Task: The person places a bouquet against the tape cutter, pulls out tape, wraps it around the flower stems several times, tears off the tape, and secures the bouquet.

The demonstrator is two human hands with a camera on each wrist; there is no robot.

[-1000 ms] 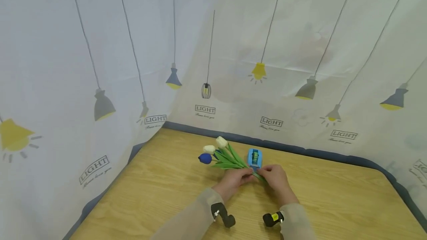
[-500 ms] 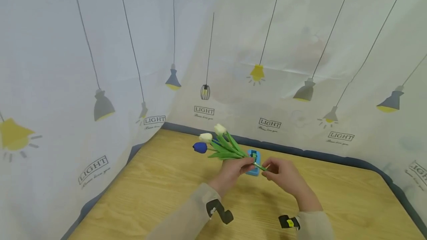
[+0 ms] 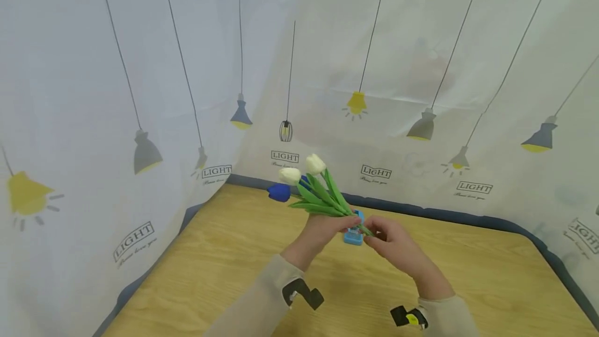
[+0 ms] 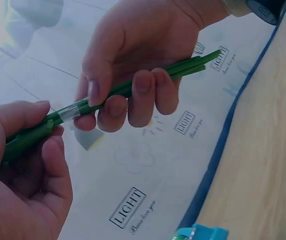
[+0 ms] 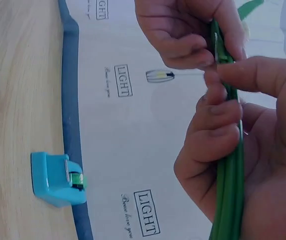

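Observation:
Artificial tulips point(image 3: 323, 194), with white and blue heads and green leaves, are held as a bunch above the table, heads to the upper left. My left hand point(image 3: 325, 228) grips the bunch just below the leaves. Lower on the green stems point(image 5: 230, 185), my right hand point(image 3: 393, 241) has its fingers curled round them, thumb pressing. Between the hands, a strip of clear tape point(image 4: 69, 113) wraps the stems in the left wrist view. A blue tape dispenser point(image 5: 58, 179) with a green roll stands on the table beyond the hands, partly hidden by them in the head view.
The wooden table point(image 3: 196, 274) is edged at the back by a dark blue border point(image 3: 421, 214). Behind it hangs a pale curtain point(image 3: 327, 66) printed with lamps. Black wrist mounts point(image 3: 303, 294) sit at both sleeves.
Both hands have lifted the tulips off the table toward the back. My right hand has moved from near the dispenser to gripping the stems. The dispenser now shows below the bunch.

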